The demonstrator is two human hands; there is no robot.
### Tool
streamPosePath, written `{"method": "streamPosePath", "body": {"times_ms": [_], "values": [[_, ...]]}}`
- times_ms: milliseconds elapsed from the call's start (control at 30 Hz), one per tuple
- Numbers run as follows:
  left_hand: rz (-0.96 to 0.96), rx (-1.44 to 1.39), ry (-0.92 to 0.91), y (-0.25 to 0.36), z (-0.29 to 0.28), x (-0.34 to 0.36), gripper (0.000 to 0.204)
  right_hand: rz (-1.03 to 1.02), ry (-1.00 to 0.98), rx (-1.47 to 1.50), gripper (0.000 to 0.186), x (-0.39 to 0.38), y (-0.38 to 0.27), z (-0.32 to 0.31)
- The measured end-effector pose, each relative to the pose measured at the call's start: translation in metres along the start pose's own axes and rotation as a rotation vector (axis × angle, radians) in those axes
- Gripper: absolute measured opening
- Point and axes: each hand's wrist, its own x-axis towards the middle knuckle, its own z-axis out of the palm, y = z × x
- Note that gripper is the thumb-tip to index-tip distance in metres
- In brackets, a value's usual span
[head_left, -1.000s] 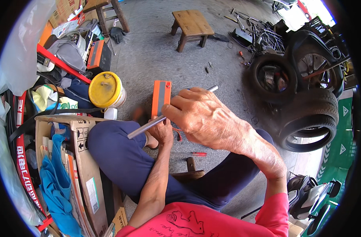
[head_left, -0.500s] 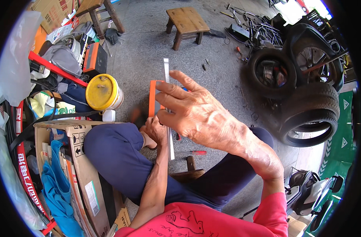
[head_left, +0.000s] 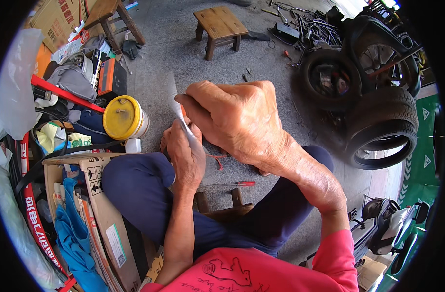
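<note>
My left hand (head_left: 183,153) is closed around the lower end of an orange block (head_left: 183,111), which is mostly hidden by both hands. A thin whitish strip (head_left: 184,127), smeared by motion, runs past the block and across my left hand. Above and to the right, my right hand (head_left: 242,117) has thumb and fingers pinched together at the strip, beside the top of the block. Thin red wires (head_left: 217,159) show just right of my left hand. Lower down, a red-handled screwdriver (head_left: 244,184) lies beyond a low wooden piece (head_left: 227,214) between my legs.
A yellow-lidded bucket (head_left: 121,118) and an open cardboard box (head_left: 105,204) stand on my left. A wooden stool (head_left: 221,24) is ahead. On the right are tyres (head_left: 383,131), with scattered tools (head_left: 305,29) farther back and a scooter (head_left: 383,228) nearer.
My right hand has turned and gone from spread fingers to a pinch at the strip. The strip has tilted left at its top. My left hand has moved slightly left, and the orange block is more hidden.
</note>
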Motion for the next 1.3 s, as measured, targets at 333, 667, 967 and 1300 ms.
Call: {"method": "streamPosePath", "body": {"times_ms": [333, 667, 967, 1300], "values": [[0.066, 0.016, -0.008, 0.004, -0.001, -0.001, 0.024, -0.106, -0.137, 0.026, 0.020, -0.018, 0.012, 0.001], [-0.049, -0.005, -0.284, 0.016, -0.027, 0.019, 0.023, -0.250, -0.074, -0.014, 0.026, -0.020, 0.011, -0.003], [-0.008, -0.343, -0.174, 0.010, -0.016, 0.007, 0.025, 0.115, -0.269, 0.465, 0.013, -0.026, -0.010, -0.008], [0.009, -0.027, -0.226, -0.013, -0.011, 0.003, 0.017, -0.171, -0.288, 0.145, 0.029, -0.024, 0.008, -0.003]]}}
